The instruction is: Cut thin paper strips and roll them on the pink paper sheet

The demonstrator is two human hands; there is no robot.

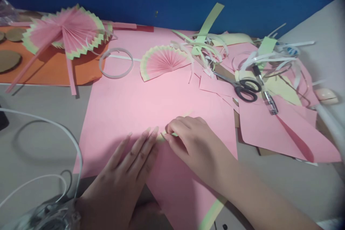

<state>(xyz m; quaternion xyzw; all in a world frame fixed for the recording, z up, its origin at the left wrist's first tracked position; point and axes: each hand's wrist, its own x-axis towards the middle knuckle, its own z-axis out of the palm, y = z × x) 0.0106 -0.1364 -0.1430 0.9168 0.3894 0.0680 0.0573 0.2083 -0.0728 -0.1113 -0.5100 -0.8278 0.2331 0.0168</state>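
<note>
A pink paper sheet with yellow-green border strips (pixel 178 187) lies at an angle between my hands, its lower end reaching past the front table edge. My left hand (pixel 129 167) rests flat with fingers stretched out, pressing on the far end of this sheet and on the large pink sheet (pixel 129 104) beneath. Thumb and fingers of my right hand (pixel 198 143) pinch the sheet's far, yellow-green edge; part of that edge is hidden under the hand. Beyond them sits a small pleated paper fan (pixel 165 61), pink with a yellow-green rim.
Larger pleated fans (pixel 83 36) with pink strips lie on orange paper (pixel 88 73) at left, near a tape ring (pixel 116 63). Black-handled scissors (pixel 246 90), a pen (pixel 266 95) and paper scraps (pixel 285 86) crowd the right. A white cable (pixel 61 129) curves at left.
</note>
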